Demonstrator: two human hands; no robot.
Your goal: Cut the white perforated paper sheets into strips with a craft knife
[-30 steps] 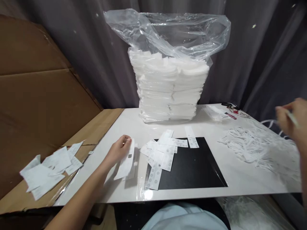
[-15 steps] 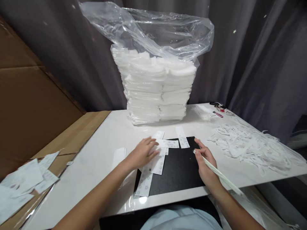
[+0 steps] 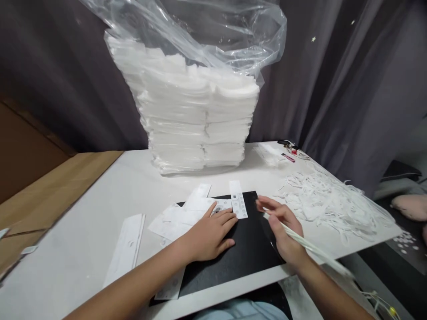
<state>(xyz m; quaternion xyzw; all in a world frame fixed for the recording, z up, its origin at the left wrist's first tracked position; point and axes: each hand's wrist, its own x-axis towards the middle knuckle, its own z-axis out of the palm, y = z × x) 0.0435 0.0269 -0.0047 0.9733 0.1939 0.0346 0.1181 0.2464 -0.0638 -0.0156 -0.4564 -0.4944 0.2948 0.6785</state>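
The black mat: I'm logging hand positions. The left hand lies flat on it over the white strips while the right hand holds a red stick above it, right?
Not quite: the head view shows the stick in the right hand is white, not red. The left hand does lie flat on the black mat by the white strips.

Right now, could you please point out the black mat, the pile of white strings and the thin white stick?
black mat [image 3: 247, 255]: head view, bare middle.
pile of white strings [image 3: 330, 204]: head view, centre of heap.
thin white stick [image 3: 316, 252]: head view, mid-shaft.
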